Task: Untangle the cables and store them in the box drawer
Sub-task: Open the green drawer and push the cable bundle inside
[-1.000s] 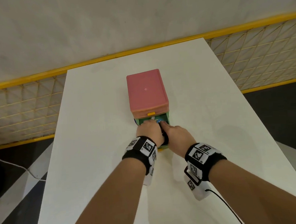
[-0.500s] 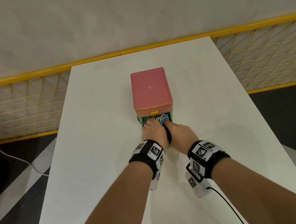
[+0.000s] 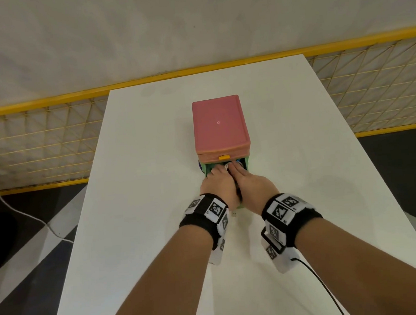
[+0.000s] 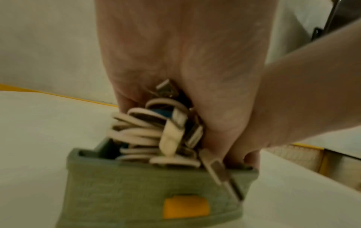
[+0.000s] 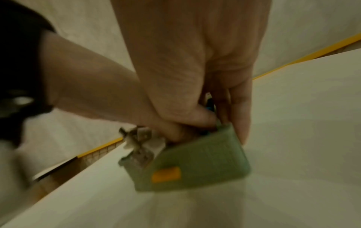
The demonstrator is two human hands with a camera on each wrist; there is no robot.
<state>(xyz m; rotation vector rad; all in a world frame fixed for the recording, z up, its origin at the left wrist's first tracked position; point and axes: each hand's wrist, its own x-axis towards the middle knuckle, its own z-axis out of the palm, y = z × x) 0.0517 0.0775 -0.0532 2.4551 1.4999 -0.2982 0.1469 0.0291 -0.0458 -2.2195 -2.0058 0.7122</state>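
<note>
A pink box (image 3: 221,127) stands mid-table with its green drawer (image 3: 247,164) pulled out toward me. Both hands are in the drawer side by side. My left hand (image 3: 219,172) curls over a bundle of white cables (image 4: 144,134) with metal USB plugs and holds it down in the drawer (image 4: 136,185). My right hand (image 3: 237,168) has its thumb inside the drawer (image 5: 195,166) and its fingers (image 5: 241,117) down the right wall, with a blue cable (image 5: 210,106) pinched between them. A plug (image 5: 141,148) sticks out over the drawer's front left corner.
The white table (image 3: 144,211) is narrow, and its left and right edges drop to a dark floor. A yellow mesh fence (image 3: 41,144) runs behind it. The black wire of my right wrist camera (image 3: 319,280) trails over the table.
Both hands have slid a little forward toward the box and now cover more of the drawer. The white and blue loops seen at the drawer's back are mostly hidden.
</note>
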